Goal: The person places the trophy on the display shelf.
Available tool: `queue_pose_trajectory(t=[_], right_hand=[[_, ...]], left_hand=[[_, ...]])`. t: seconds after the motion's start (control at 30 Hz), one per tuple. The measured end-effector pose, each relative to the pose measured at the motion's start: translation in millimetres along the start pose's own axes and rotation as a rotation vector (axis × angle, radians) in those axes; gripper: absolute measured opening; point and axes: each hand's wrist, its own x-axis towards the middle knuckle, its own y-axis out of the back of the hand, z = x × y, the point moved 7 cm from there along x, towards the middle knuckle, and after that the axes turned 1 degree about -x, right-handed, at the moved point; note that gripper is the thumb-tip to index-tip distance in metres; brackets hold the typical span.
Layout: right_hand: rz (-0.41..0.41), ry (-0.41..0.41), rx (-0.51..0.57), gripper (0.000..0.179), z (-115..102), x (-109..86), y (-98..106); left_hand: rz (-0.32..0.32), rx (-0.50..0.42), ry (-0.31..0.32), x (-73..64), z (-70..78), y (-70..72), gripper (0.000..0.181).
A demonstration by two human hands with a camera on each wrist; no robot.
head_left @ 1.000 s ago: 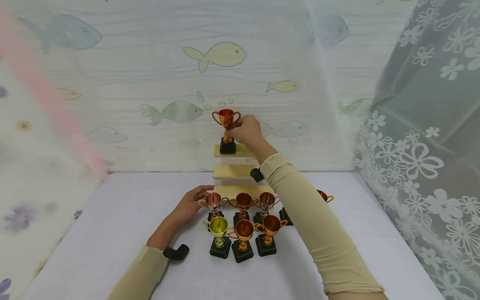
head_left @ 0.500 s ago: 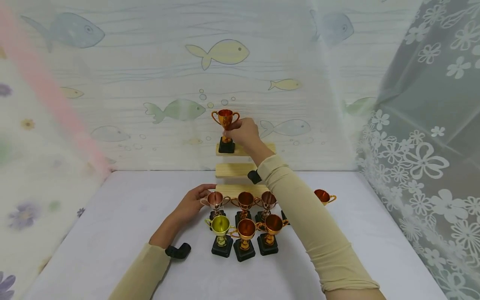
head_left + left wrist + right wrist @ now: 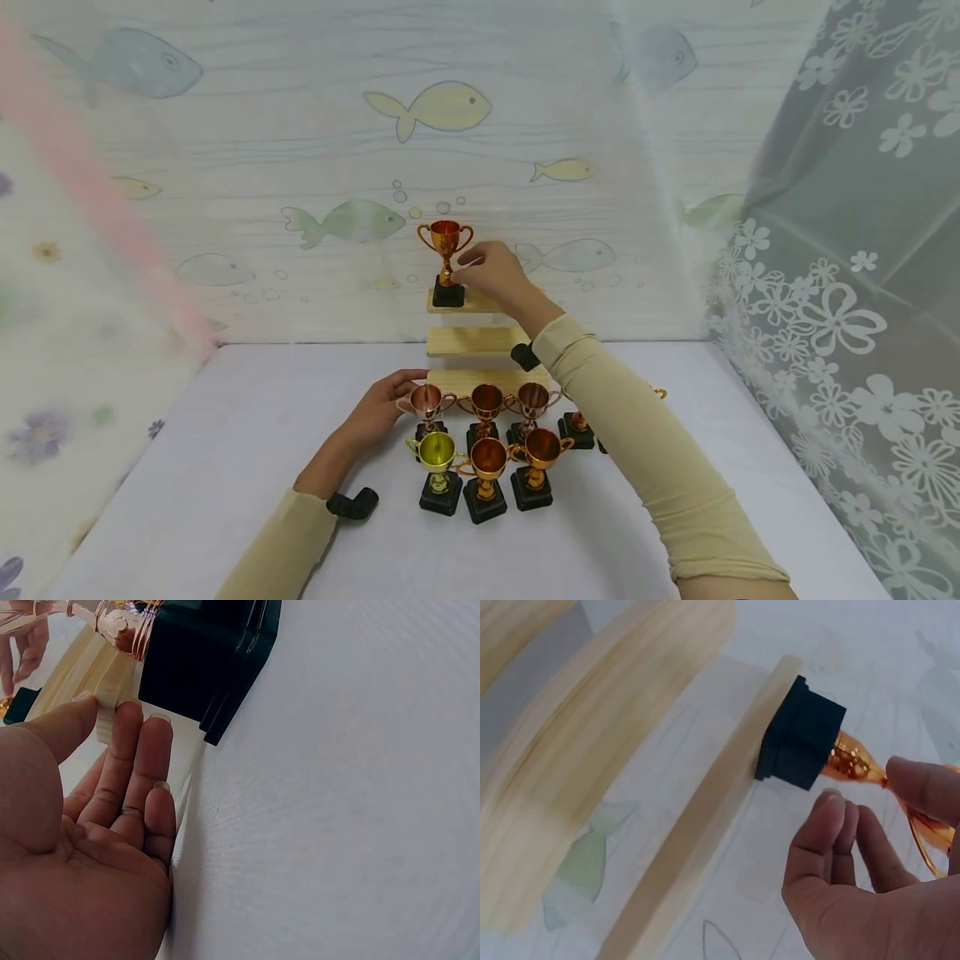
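Observation:
An orange-gold trophy cup [image 3: 445,239] with a black base stands upright on the left part of the top wooden shelf [image 3: 486,302]. Beside its stem is my right hand [image 3: 495,271], thumb and fingers parted around it; the right wrist view shows a gap between the fingertips and the stem. My left hand [image 3: 381,408] holds the left end of the lowest wooden shelf [image 3: 487,382], thumb on one side and fingers at its end. Close to those fingers stands a rose-gold trophy cup [image 3: 426,402], its black base [image 3: 202,660] near them in the left wrist view.
In front of the shelves, several trophies stand in two rows, among them a yellow-gold cup [image 3: 437,451] and an orange cup [image 3: 488,457]. More stand farther right, partly behind the right sleeve [image 3: 637,442]. A middle shelf [image 3: 468,341] lies between top and bottom ones.
The trophy has shifted slightly left on the top shelf and now stands there. My right hand has loosened from its stem and drawn back a little right. The left hand stays put.

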Motion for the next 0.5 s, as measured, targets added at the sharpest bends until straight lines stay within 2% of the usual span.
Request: queue_pose_trajectory(t=[0.2, 0.3, 0.5], right_hand=[[-0.053, -0.013, -0.010, 0.035, 8, -13.9, 19], [-0.075, -0.003, 0.000, 0.035, 12, -22.9, 31], [-0.068, 0.045, -0.071, 0.034, 19, -48.0, 55]], left_hand=[[0.000, -0.011, 0.020, 0.7, -3.3, 0.6, 0.052], [-0.007, -0.009, 0.004, 0.9, -1.8, 0.8, 0.050], [-0.016, -0.014, -0.001, 2.2, -1.2, -0.1, 0.054]])
